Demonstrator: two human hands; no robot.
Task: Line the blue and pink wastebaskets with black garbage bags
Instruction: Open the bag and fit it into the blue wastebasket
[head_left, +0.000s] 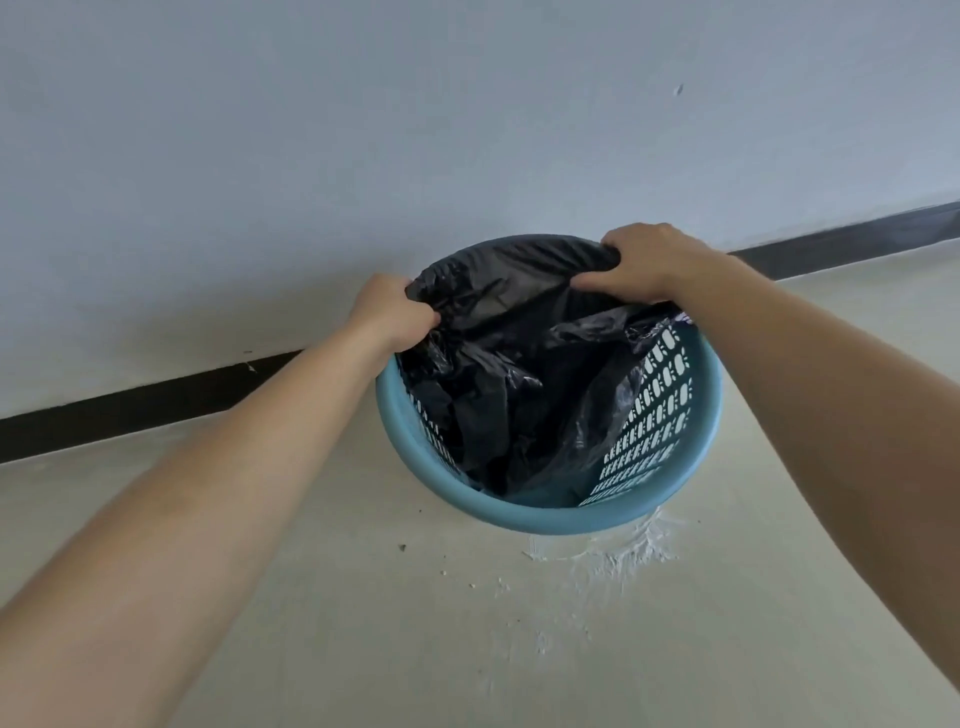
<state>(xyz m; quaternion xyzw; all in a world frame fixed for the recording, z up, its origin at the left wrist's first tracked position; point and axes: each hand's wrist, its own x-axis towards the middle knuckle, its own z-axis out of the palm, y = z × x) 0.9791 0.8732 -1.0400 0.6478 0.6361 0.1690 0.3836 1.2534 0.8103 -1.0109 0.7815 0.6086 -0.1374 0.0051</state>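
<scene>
A blue perforated wastebasket (540, 514) stands on the floor close to the wall. A black garbage bag (514, 374) hangs crumpled inside it, its mouth stretched over the far part of the rim. My left hand (387, 314) grips the bag's edge at the far left of the rim. My right hand (649, 265) grips the bag's edge at the far right of the rim. The near and right parts of the rim are bare, with the lattice wall showing. No pink wastebasket is in view.
A pale wall (467, 130) with a black baseboard (156, 400) runs just behind the basket. The beige floor (363, 623) has white powdery smears (623, 556) and small crumbs in front of the basket.
</scene>
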